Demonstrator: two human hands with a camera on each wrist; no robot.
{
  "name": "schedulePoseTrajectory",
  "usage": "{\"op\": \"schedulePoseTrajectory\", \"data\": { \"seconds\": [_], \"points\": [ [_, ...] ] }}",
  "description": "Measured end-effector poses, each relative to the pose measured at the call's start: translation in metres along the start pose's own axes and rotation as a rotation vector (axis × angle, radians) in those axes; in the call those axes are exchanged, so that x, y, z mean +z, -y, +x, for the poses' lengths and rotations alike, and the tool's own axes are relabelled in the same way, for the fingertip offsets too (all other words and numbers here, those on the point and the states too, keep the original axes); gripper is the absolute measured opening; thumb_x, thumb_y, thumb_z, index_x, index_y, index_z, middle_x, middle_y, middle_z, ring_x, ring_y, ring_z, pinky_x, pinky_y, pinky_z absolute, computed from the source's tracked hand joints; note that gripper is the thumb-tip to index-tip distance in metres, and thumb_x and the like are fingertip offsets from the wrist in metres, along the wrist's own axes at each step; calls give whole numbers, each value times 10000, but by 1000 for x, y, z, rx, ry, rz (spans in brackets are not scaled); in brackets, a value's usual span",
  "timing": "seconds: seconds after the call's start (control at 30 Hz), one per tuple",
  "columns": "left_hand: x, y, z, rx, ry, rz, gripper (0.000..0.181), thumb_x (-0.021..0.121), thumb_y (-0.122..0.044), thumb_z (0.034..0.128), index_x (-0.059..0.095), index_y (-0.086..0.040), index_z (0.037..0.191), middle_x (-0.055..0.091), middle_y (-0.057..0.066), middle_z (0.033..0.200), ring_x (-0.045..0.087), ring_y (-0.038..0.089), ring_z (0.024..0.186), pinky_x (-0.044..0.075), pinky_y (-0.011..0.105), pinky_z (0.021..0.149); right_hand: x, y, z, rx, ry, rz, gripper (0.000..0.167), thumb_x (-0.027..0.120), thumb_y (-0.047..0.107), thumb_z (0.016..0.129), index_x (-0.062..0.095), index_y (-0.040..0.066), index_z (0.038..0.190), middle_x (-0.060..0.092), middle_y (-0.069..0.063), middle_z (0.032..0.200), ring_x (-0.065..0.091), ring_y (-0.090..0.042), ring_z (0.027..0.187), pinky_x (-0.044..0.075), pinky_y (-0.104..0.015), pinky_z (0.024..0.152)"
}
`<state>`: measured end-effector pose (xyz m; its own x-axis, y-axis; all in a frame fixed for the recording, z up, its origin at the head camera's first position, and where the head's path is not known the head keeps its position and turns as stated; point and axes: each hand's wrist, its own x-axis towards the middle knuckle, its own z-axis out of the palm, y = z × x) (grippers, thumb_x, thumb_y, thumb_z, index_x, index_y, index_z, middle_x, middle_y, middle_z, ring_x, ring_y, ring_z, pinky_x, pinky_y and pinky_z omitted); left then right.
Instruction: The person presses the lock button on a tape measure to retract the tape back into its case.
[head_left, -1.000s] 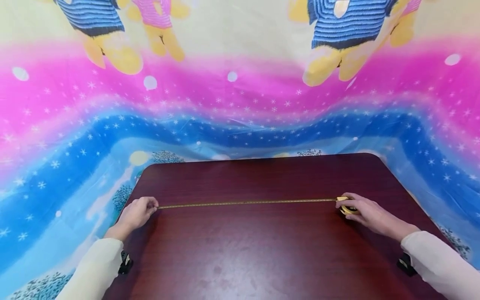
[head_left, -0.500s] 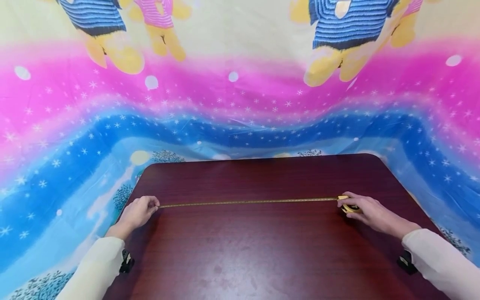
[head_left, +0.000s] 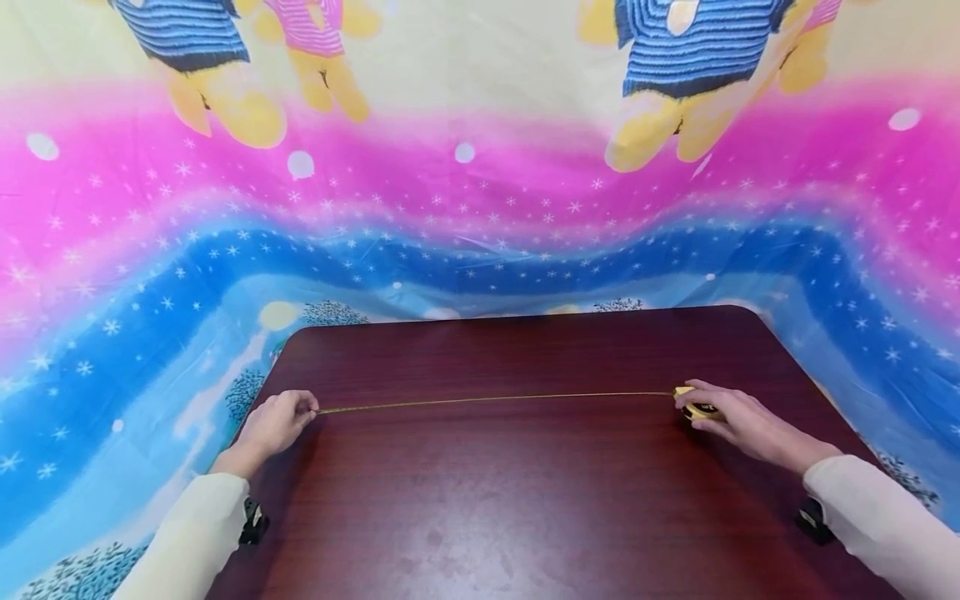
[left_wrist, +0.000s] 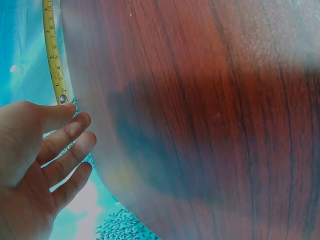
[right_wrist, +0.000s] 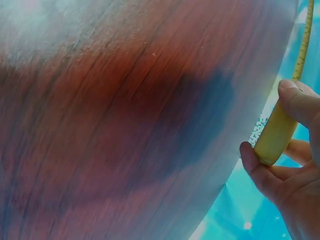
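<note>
The left hand (head_left: 272,425) reached forward from the left, its thumb and a finger pinching the end of the tape (left_wrist: 52,51); the other fingers were spaced apart and lightly bent. The right hand (head_left: 744,427) reached in from the right and gripped the case (right_wrist: 276,134), with digits curled round both ends of it, one close to the mouth where the tape came out. The hands were well apart, at nearly the same depth over the table (head_left: 480,492). Both forearms slanted inward in pale sleeves (head_left: 183,533), with a black device (head_left: 255,523) at the left wrist and another on the right.

The table was dark red-brown with a wood grain and rounded far corners; light gleamed on its near middle. Cloth (head_left: 465,200) hung behind and along both sides, cream above, then pink and blue, printed with snowflakes, shrubs and yellow figures in striped tops.

The tape ran across the table from left hand to right, a thin, slightly bowed line in the head view. Its long axis lay nearly parallel to the far edge, the end pointing left and the case's mouth facing that way too. Numbers climbed from the pinched end, beside a metal rivet.
</note>
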<state>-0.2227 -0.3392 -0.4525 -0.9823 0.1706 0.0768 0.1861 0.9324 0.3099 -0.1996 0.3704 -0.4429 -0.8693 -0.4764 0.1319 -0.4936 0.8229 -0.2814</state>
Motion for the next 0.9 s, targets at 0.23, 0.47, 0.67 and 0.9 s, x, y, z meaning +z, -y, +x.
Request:
{"op": "schedulePoseTrajectory", "data": {
  "seconds": [0.23,0.47,0.67,0.9],
  "points": [
    [-6,1,3,24,-36,8,81,629,-80,968,709,-84,972,696,34,850,553,134,669,470,358,630,-3,-1,0,10,-60,4,777,814,123,843,420,155,1512,584,-127,1362,614,-247,1105,553,-374,849],
    [-6,3,1,30,-34,9,74,643,-79,958,716,-81,970,726,61,880,637,168,731,541,437,681,-3,-2,1,19,-37,-32,651,820,138,832,547,78,1421,581,-165,1370,601,-304,1155,545,-488,888],
    [-5,4,-2,34,-36,5,85,642,-75,960,725,-78,980,742,83,918,685,223,805,566,488,746,-1,-3,1,50,-3,2,656,826,150,827,551,86,1419,578,-186,1374,593,-355,1181,532,-554,915],
    [-4,4,-4,41,-27,-2,88,649,-58,955,730,-70,986,751,94,934,702,247,833,572,497,763,3,-4,4,66,28,22,642,823,178,837,553,104,1416,572,-189,1382,574,-381,1206,514,-584,940]
  ]
}}
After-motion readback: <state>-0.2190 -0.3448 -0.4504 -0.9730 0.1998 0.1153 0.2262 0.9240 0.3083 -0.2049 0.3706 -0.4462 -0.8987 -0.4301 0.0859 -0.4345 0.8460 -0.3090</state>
